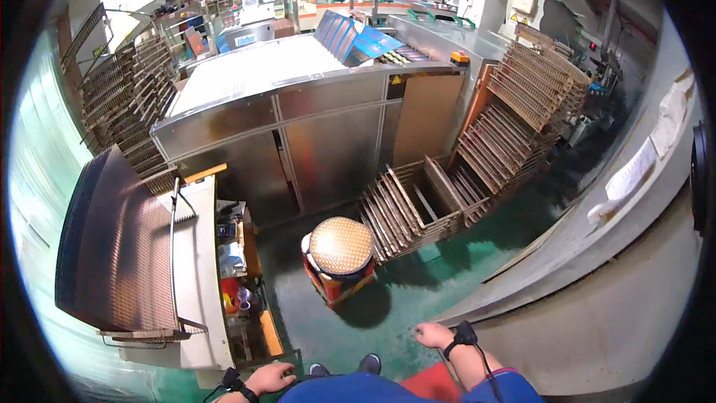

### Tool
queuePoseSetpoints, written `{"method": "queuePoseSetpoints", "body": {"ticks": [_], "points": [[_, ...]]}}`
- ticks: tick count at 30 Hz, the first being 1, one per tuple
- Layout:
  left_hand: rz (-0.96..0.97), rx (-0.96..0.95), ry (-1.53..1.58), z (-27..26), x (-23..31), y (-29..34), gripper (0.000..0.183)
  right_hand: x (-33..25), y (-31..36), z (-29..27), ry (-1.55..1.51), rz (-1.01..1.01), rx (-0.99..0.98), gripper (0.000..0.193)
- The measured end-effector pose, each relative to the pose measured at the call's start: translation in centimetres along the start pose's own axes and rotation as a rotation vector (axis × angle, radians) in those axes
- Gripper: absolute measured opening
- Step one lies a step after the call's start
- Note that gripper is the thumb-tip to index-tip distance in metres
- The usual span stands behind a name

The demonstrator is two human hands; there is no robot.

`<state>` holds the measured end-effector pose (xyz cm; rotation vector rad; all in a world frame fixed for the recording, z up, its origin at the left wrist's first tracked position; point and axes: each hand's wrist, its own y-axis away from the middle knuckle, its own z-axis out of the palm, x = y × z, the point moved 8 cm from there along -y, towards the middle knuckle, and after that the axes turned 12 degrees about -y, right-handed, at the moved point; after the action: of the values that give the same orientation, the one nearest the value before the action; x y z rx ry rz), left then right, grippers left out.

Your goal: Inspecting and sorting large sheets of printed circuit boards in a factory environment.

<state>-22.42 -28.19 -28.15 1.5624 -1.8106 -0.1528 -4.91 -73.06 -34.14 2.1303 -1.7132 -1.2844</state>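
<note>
Left hand (272,378): palm down, fingers slightly bent, nothing seen in it; near the lower right corner of the counter (200,254).
Right hand (432,336): fingers curled, nothing seen in it — how tightly they close, I cannot tell; near the pale curved panel (567,328).
Dark sheets (123,246): on the counter, along its left edge, beside a metal rod (173,254).
Stool (341,245): round patterned seat, on the green floor (298,325), right of the counter, just beside slatted racks (391,213).
</note>
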Motion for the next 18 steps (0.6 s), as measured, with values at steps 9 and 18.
{"method": "queuePoseSetpoints", "body": {"ticks": [9,18], "points": [[-0.019,-0.169,-0.131,0.2,-5.5,-10.5,0.049,7.9,3.3,7.9,-0.003,0.108,-0.262,0.051],[0.194,-0.241,-0.208,-12.7,-6.2,-24.1,0.047,-1.3,-2.7,-3.2,-0.120,0.230,0.038,0.054]]}}
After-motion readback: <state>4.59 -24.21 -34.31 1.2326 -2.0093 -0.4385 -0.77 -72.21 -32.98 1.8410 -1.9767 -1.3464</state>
